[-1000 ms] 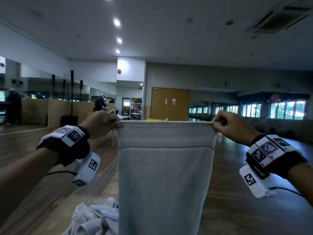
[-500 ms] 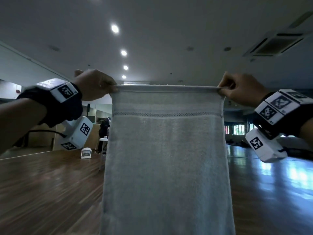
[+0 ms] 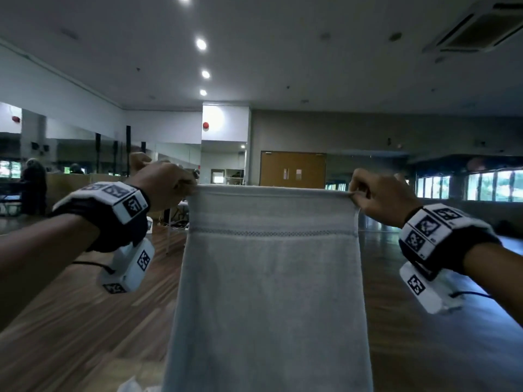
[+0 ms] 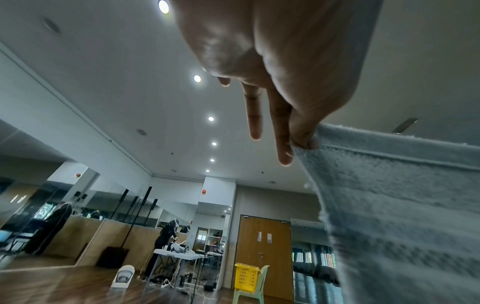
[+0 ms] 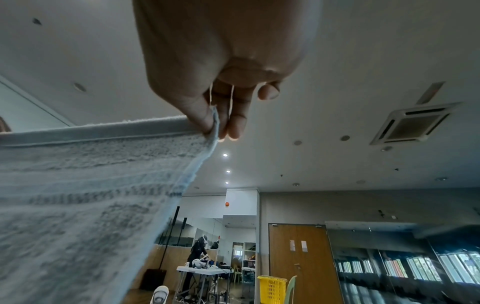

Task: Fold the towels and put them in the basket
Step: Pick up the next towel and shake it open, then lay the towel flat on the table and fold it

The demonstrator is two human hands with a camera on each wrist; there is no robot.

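Left wrist view, fingers: thumb and forefinger pinching one top corner of the towel; other fingers straight.
Right hand: pinching the other top corner.
Left hand: level with right, well apart.
Towel: taut along top edge, hanging flat between hands, lower end out of view.
Basket: yellow, on a chair, well apart.
Advice: probably keep corners level, bring together evenly.

A pale grey terry towel is showing 1 dotted woven band; a yellow perforated plastic basket is sitting on a pale green chair.
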